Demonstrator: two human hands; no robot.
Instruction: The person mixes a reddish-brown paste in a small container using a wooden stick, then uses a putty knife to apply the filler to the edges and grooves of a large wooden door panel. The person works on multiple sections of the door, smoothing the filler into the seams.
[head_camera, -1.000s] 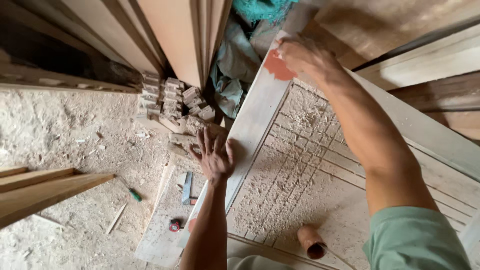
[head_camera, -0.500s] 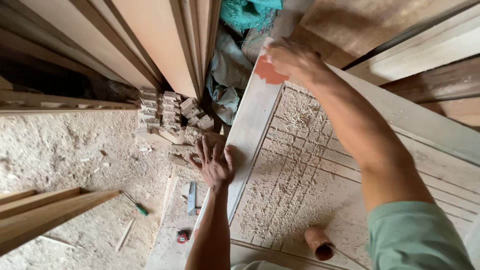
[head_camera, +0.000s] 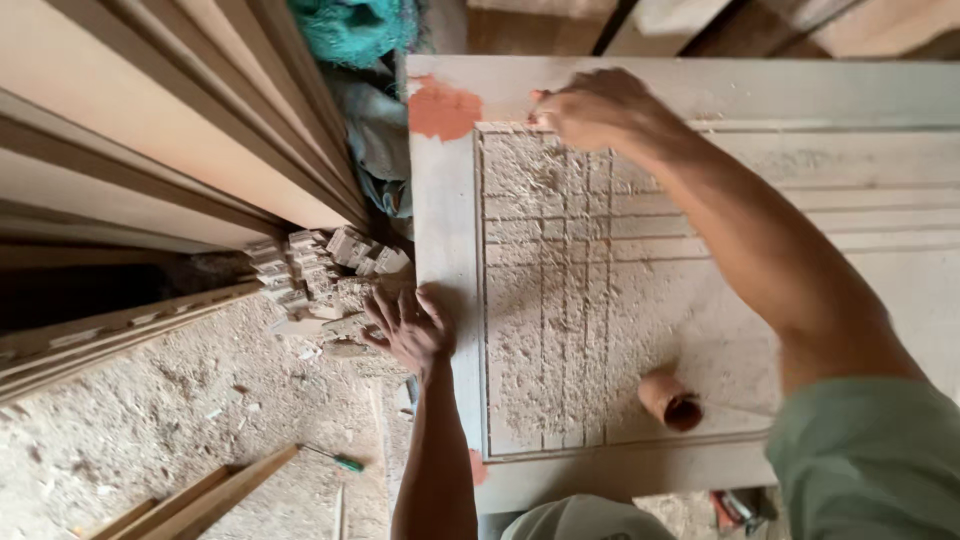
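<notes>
A pale wooden door panel (head_camera: 700, 90) lies flat, its recessed middle carved with a grid of grooves and covered in wood shavings (head_camera: 560, 300). My left hand (head_camera: 408, 325) rests with spread fingers on the panel's left edge. My right hand (head_camera: 592, 108) reaches to the far corner of the recess with its fingers curled; whether it holds anything is hidden. A reddish filler patch (head_camera: 443, 108) marks the frame's far left corner. A small brown tube (head_camera: 668, 402) lies on the shavings near the panel's near edge.
Tall boards (head_camera: 170, 130) lean at the left. Small wood blocks (head_camera: 310, 265) lie piled by the panel's edge. The floor (head_camera: 150, 410) is thick with sawdust, with wooden strips (head_camera: 215, 495) and a green-handled screwdriver (head_camera: 335, 460). Teal netting (head_camera: 355, 30) and grey cloth (head_camera: 375, 135) sit behind.
The view has swung so the panel now lies square. My right hand moved from the red patch to the recess corner. My left hand stayed on the left edge.
</notes>
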